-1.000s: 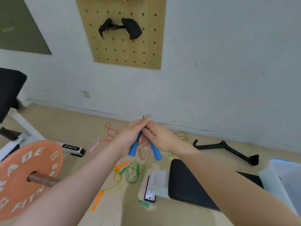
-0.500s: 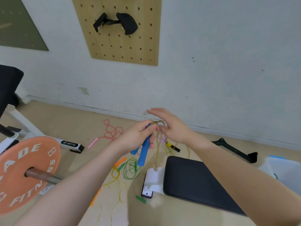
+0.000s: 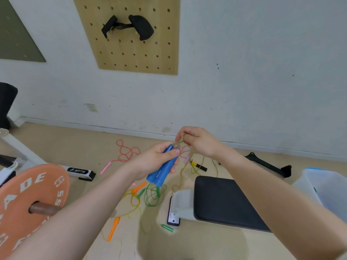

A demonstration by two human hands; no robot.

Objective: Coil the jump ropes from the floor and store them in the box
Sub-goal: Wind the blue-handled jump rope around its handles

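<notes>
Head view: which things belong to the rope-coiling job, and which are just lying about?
Job: blue handles in left hand; cord in right hand; red rope; green rope; box.
Lying about: weight plate; bench pad; pegboard.

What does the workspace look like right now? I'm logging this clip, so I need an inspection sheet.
Surface: tan floor, ropes scattered on it.
Job's things: blue handles in left hand; their thin cord pinched by right hand; red rope, green rope, orange-handled rope loose on floor; translucent box at right.
Clutter: black bench pad, black bar.
Grippers: both hands busy with the same rope.
Cables: nothing seen.
Surroundings: white wall, pegboard, orange weight plate.
</notes>
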